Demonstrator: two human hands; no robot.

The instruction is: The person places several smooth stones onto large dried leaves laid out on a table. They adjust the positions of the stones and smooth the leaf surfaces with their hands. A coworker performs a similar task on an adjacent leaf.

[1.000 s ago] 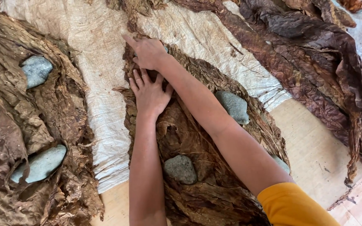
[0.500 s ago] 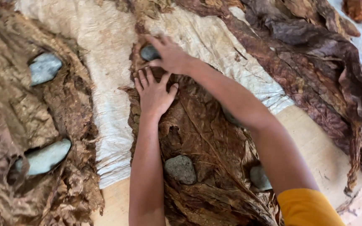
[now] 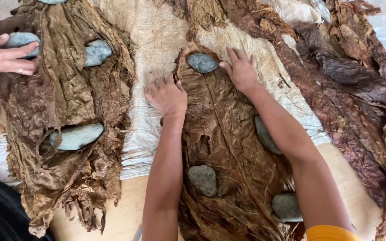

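Left hand [image 3: 168, 94] flat, fingers spread, pressing left edge of dried tobacco leaf stack [image 3: 228, 147]; right hand [image 3: 241, 71] open beside grey stone [image 3: 202, 63] at stack's top. Risk: brittle leaf tears under hard pressing; stone slides off

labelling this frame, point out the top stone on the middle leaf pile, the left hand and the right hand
top stone [image 3: 202, 62], head view, centre of its grey top face
left hand [image 3: 168, 96], head view, back of the hand, flat on the leaf
right hand [image 3: 242, 71], head view, back of the hand, beside the stone
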